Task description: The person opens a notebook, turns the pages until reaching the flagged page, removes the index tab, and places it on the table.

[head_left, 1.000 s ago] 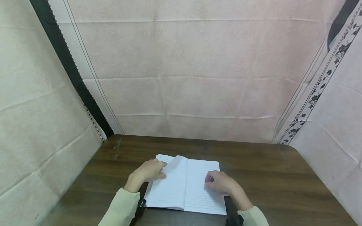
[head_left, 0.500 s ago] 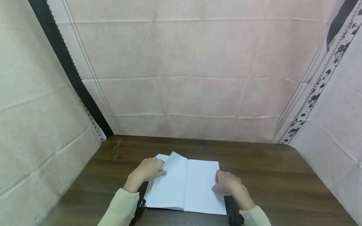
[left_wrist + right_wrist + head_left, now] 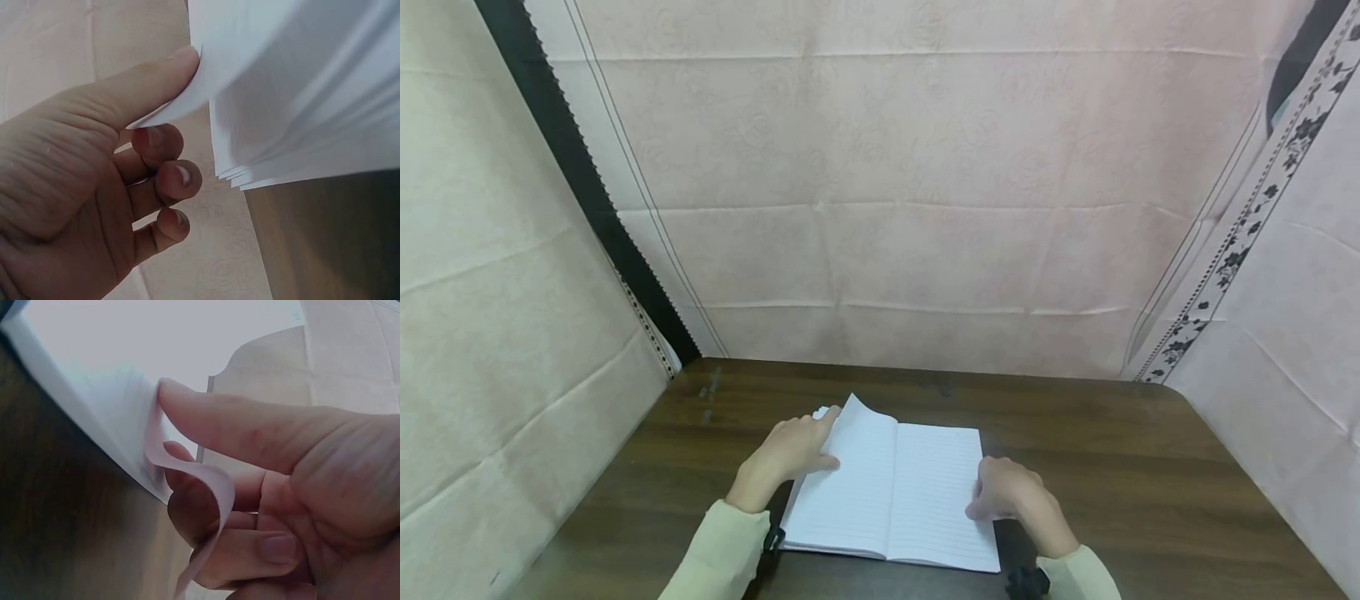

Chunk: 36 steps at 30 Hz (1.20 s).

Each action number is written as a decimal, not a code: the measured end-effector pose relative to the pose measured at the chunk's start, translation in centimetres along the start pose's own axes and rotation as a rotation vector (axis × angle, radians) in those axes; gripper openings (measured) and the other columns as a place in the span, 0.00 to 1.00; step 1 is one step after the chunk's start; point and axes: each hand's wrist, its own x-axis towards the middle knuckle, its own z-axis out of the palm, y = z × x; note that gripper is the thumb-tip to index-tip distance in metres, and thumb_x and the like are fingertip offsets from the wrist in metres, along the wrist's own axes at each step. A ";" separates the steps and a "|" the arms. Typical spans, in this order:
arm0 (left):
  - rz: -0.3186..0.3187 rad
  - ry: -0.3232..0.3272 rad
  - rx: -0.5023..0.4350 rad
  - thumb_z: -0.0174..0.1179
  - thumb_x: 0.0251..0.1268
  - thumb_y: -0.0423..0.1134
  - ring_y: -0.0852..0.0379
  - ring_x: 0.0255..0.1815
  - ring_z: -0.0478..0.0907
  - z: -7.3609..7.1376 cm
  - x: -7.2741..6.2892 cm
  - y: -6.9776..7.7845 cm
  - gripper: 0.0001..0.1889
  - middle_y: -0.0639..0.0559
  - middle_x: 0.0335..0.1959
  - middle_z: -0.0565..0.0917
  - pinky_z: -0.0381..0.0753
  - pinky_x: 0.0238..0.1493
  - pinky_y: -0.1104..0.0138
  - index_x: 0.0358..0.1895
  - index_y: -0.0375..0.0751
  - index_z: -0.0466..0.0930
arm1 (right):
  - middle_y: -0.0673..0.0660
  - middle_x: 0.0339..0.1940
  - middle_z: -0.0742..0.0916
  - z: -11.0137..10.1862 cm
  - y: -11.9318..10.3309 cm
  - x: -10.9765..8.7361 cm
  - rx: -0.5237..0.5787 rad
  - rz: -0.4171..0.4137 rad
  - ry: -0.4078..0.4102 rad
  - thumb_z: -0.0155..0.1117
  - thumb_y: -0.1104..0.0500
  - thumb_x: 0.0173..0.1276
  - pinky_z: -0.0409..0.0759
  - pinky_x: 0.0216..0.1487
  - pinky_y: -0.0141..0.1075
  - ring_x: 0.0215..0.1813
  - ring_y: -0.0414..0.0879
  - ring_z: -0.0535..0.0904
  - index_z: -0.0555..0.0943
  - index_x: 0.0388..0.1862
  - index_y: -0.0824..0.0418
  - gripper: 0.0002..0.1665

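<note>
An open notebook [image 3: 932, 492] with lined white pages lies on the table. At its upper left, my left hand [image 3: 792, 450] holds the left page's outer edge. The left wrist view shows the thumb over a curled page edge [image 3: 178, 109], with bent fingers below it. That page's top corner [image 3: 853, 408] stands up. My right hand [image 3: 1009, 492] is at the notebook's right edge. In the right wrist view its thumb presses against the page edge, and a pale pinkish strip [image 3: 226, 494] curves between thumb and curled fingers. Whether the strip belongs to the notebook I cannot tell.
The brown wooden table [image 3: 1097, 450] extends around the notebook. Cream cloth [image 3: 925, 208] hangs behind it and along both sides. Small tape marks [image 3: 709, 392] show near the far left corner. A dark band [image 3: 1041, 581] circles the right wrist.
The left page's top corner has risen and moved left, and the left index finger has straightened upward. My right hand has shifted right, from over the right page to its outer edge.
</note>
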 end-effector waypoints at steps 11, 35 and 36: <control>-0.040 0.013 -0.025 0.81 0.47 0.42 0.57 0.21 0.70 0.6 -0.4 0.0 0.66 0.39 0.47 0.84 0.75 0.30 0.60 0.82 0.50 0.36 | 0.50 0.22 0.80 0.1 0.0 -0.2 -0.054 -0.011 0.010 0.81 0.55 0.50 0.73 0.34 0.47 0.28 0.48 0.75 0.78 0.23 0.57 0.17; 0.318 -0.137 0.160 0.69 0.59 0.51 0.56 0.33 0.76 1.5 -1.5 6.4 0.29 0.48 0.48 0.80 0.78 0.38 0.63 0.66 0.65 0.76 | 0.51 0.22 0.79 0.3 0.0 -0.2 -0.038 -0.011 -0.009 0.82 0.53 0.50 0.73 0.33 0.45 0.27 0.48 0.74 0.78 0.23 0.57 0.19; 0.330 -0.128 0.174 0.69 0.58 0.52 0.56 0.34 0.74 1.6 -1.6 6.5 0.29 0.49 0.49 0.79 0.76 0.38 0.64 0.65 0.66 0.77 | 0.51 0.22 0.79 0.2 -0.1 -0.2 -0.033 -0.018 -0.015 0.82 0.54 0.50 0.73 0.32 0.44 0.27 0.48 0.74 0.78 0.23 0.57 0.18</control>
